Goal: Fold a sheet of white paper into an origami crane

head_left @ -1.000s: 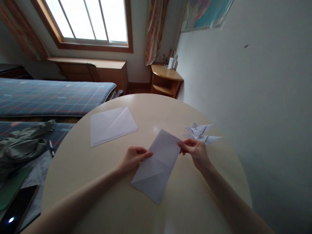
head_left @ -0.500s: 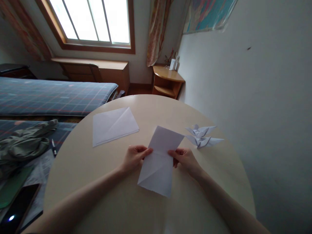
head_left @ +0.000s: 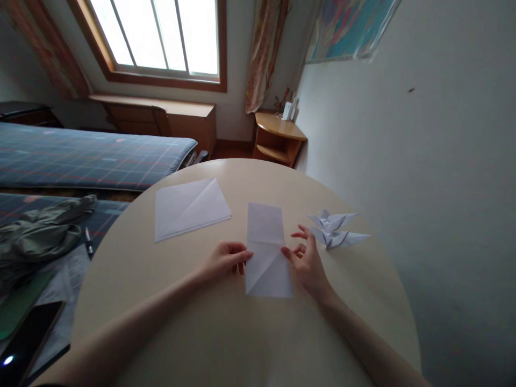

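A rectangular sheet of white paper (head_left: 266, 250) with crease lines lies flat on the round cream table (head_left: 173, 301), long side pointing away from me. My left hand (head_left: 224, 263) is at the sheet's left edge, its fingertips gripping that edge. My right hand (head_left: 306, 258) is open with its fingers spread, beside the right edge of the sheet and holding nothing. Just beyond it are two white origami cranes (head_left: 334, 230). A larger folded white square (head_left: 191, 209) lies to the left of the sheet.
The table's curved rim runs close to a white wall on the right. Off its left edge lie a black pen (head_left: 87, 241), printed papers (head_left: 64, 282), a smartphone (head_left: 28, 336) and a green cloth (head_left: 40, 234). Beyond stand a plaid-covered bed (head_left: 88, 156) and a wooden nightstand (head_left: 276, 140).
The sheet has turned from tilted to nearly straight and now looks shorter. My right hand has let go and opened beside it. The view has drifted slightly.
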Tool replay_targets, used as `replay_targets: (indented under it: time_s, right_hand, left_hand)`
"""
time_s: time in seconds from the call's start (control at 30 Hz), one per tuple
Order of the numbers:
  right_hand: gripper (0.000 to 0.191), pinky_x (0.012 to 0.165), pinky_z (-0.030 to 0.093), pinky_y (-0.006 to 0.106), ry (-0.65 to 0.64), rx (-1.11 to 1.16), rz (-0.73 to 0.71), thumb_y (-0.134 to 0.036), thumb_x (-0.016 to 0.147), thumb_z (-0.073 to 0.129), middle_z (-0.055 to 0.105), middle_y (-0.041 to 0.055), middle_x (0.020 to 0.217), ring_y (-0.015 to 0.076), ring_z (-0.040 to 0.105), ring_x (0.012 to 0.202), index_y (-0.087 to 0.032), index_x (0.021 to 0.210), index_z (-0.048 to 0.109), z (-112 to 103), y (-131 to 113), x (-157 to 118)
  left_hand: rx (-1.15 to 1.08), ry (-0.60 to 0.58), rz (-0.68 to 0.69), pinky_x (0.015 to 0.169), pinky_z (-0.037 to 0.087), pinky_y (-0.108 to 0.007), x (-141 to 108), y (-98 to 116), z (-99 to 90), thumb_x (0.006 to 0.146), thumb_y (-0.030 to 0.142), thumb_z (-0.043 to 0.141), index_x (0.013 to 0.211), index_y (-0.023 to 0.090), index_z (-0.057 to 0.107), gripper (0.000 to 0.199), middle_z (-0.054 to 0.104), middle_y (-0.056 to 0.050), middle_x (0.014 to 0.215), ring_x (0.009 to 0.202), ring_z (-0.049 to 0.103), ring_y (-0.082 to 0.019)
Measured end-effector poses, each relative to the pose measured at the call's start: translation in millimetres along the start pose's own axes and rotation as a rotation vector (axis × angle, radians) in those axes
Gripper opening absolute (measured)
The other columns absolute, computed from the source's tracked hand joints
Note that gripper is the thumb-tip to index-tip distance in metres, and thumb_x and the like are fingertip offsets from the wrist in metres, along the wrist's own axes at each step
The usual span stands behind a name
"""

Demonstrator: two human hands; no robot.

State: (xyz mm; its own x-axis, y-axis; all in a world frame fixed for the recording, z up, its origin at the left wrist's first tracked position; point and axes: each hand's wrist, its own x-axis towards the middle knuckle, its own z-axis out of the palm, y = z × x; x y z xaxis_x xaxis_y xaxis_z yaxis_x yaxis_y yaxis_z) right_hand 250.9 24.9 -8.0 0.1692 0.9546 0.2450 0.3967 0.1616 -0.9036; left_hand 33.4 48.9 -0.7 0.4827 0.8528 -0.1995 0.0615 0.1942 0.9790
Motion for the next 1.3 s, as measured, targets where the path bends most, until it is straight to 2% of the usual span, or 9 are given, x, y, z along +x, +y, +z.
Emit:
replay_targets:
  time_s: [0.07, 0.13, 0.27, 0.47, 0.93, 1.07, 1.17, 1.23, 1.3]
  right_hand:
    - [0.053, 0.077, 0.05, 0.043, -0.013, -0.21, -0.222, -0.045, 0.08, 0.054, 0.043, 0.0145, 0.118, 0.0246, 0.055, 0.095, -0.021, 0.124, 0.037, 0.9, -9.0, -7.6]
    - [0.047, 0.097, 0.037, 0.051, -0.172, -0.375, -0.395, -0.042, 0.084, 0.05, 0.039, 0.0151, 0.129, 0.0297, 0.038, 0.122, -0.022, 0.125, 0.04, 3.5, -18.8, -17.4]
    - [0.073, 0.104, 0.027, 0.051, -0.395, -0.529, -0.551, -0.047, 0.079, 0.056, 0.025, 0.0177, 0.144, 0.0309, 0.016, 0.135, -0.017, 0.138, 0.025, 10.7, -30.7, -32.1]
    - [0.073, 0.102, 0.031, 0.05, -0.371, -0.493, -0.548, -0.044, 0.081, 0.054, 0.03, 0.0174, 0.143, 0.0291, 0.024, 0.133, -0.019, 0.141, 0.019, 11.9, -29.5, -30.7]
    - [0.059, 0.096, 0.043, 0.042, -0.304, -0.449, -0.617, -0.048, 0.087, 0.044, 0.045, 0.0173, 0.134, 0.0251, 0.043, 0.123, -0.015, 0.135, 0.033, 13.2, -32.2, -32.8]
    - [0.045, 0.094, 0.046, 0.036, -0.352, -0.556, -0.817, -0.033, 0.092, 0.04, 0.054, 0.0163, 0.126, 0.0228, 0.05, 0.118, -0.014, 0.134, 0.038, 3.5, -31.5, -25.0]
    - [0.038, 0.094, 0.046, 0.034, -0.403, -0.587, -0.851, -0.016, 0.093, 0.037, 0.058, 0.0142, 0.121, 0.0212, 0.053, 0.115, -0.013, 0.13, 0.044, -5.6, -30.5, -20.1]
    - [0.04, 0.094, 0.047, 0.032, -0.418, -0.586, -0.807, -0.011, 0.091, 0.033, 0.058, 0.0129, 0.121, 0.0204, 0.054, 0.113, -0.014, 0.129, 0.047, -9.7, -28.1, -19.1]
    - [0.041, 0.092, 0.049, 0.031, -0.395, -0.584, -0.738, -0.011, 0.09, 0.032, 0.059, 0.0122, 0.121, 0.0199, 0.057, 0.11, -0.014, 0.127, 0.049, -10.4, -24.9, -20.3]
  left_hand:
    - [0.003, 0.107, 0.049, 0.04, 0.027, -0.018, 0.0, 0.0, 3.5, 0.072, 0.05, 0.061, 0.059, 0.014, 0.054, 0.039, 0.051, 0.004, 0.047, 0.04, 0.041, -0.006]
    - [0.029, 0.169, 0.086, 0.04, 0.026, -0.017, -0.6, 0.9, 6.1, 0.074, 0.051, 0.059, 0.06, 0.014, 0.052, 0.04, 0.051, 0.004, 0.047, 0.04, 0.039, -0.006]
    - [0.07, 0.197, 0.1, 0.041, 0.028, -0.018, -1.8, 2.9, 7.5, 0.074, 0.051, 0.058, 0.062, 0.014, 0.051, 0.04, 0.052, 0.004, 0.047, 0.041, 0.041, -0.006]
    - [0.055, 0.19, 0.089, 0.04, 0.028, -0.018, -1.3, 2.9, 7.7, 0.072, 0.051, 0.06, 0.061, 0.015, 0.051, 0.039, 0.054, 0.004, 0.047, 0.039, 0.04, -0.006]
    - [0.059, 0.135, 0.082, 0.041, 0.03, -0.018, 0.1, -1.6, 7.5, 0.074, 0.05, 0.058, 0.06, 0.014, 0.053, 0.039, 0.056, 0.002, 0.047, 0.039, 0.042, -0.007]
    - [0.03, 0.127, 0.085, 0.041, 0.028, -0.019, 1.3, -2.6, 8.4, 0.073, 0.051, 0.059, 0.057, 0.014, 0.051, 0.041, 0.055, 0.001, 0.046, 0.04, 0.042, -0.007]
    - [0.037, 0.109, 0.094, 0.041, 0.028, -0.019, 0.4, -2.1, 9.1, 0.075, 0.054, 0.054, 0.057, 0.014, 0.05, 0.044, 0.052, 0.002, 0.046, 0.04, 0.041, -0.007]
    - [0.103, 0.182, 0.144, 0.042, 0.027, -0.02, -2.6, 0.1, 9.0, 0.078, 0.054, 0.049, 0.055, 0.016, 0.046, 0.045, 0.045, 0.004, 0.045, 0.041, 0.038, -0.007]
    - [0.282, 0.331, 0.263, 0.045, 0.027, -0.02, -7.6, 4.0, 8.8, 0.08, 0.05, 0.051, 0.055, 0.017, 0.043, 0.041, 0.038, 0.006, 0.047, 0.044, 0.035, -0.008]
